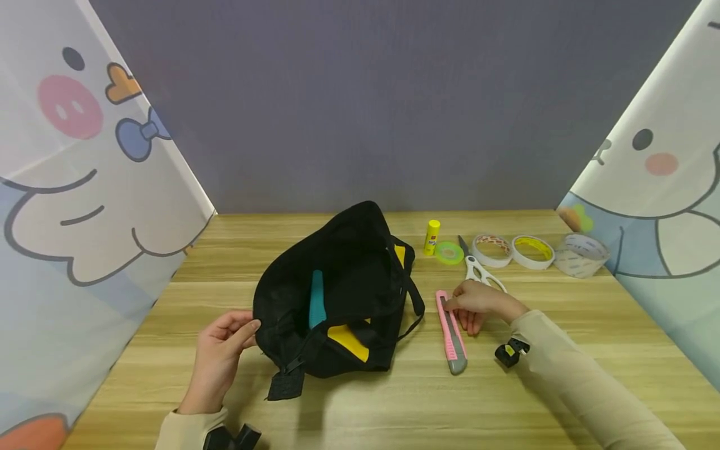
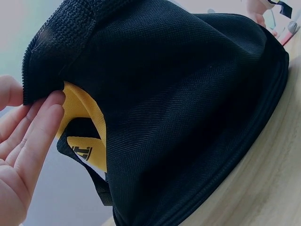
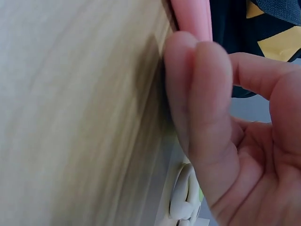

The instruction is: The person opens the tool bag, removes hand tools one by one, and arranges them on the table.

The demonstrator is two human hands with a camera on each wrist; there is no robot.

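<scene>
A black cloth bag point(image 1: 281, 281) with yellow panels stands slumped on the table, its mouth gaping toward me. Inside it shows a long teal piece point(image 1: 317, 300). My left hand point(image 1: 227, 340) pinches the bag's left edge between thumb and fingers; in the left wrist view its fingertips lie at the zipped rim point(image 2: 42, 89). To the bag's right, a pink utility knife point(image 1: 452, 340) with a grey end lies on the table. My right hand point(image 1: 478, 303) has its curled fingers at the knife's upper part, and the right wrist view has them right at its pink body point(image 3: 193, 16).
Behind my right hand are white-handled scissors point(image 1: 478, 270), a yellow glue stick point(image 1: 431, 239) and a green tape roll point(image 1: 449, 252). Further right come two white-edged tape rolls point(image 1: 533, 261) and clear tape point(image 1: 575, 265). A dark wall point(image 1: 388, 106) closes off the table's back.
</scene>
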